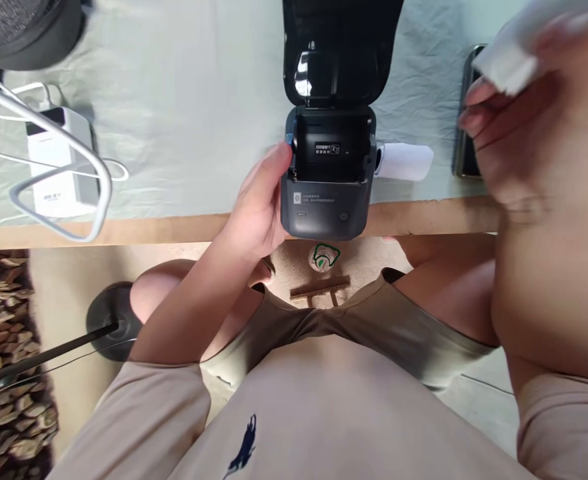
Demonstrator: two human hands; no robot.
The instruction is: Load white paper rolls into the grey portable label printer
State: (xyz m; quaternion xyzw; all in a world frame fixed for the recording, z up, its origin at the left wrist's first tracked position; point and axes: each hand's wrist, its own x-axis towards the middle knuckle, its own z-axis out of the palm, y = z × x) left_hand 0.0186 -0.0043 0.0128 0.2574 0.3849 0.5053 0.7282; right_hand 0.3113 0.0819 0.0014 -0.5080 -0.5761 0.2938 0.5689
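A dark portable label printer [327, 210] is at the table's front edge, its glossy black lid [341, 60] raised and its roll compartment [324, 157] open with no roll showing inside. My left hand [261, 200] grips the printer's left side, thumb along the upper edge. Just right of the printer, a white paper roll [405, 161] lies on the cloth, its left end partly behind the printer. At the upper right my right hand [514, 133], smeared by motion, is closed on a piece of white paper [511, 63]. Its exact form is blurred.
A dark phone-like device [467, 113] lies beneath my right hand. On the left stand a white power bank [61, 167] with looping white cables [101, 190] and a round black object [24, 33]. The table's wooden edge [174, 230] runs in front. Below it is a black round stand base [114, 320].
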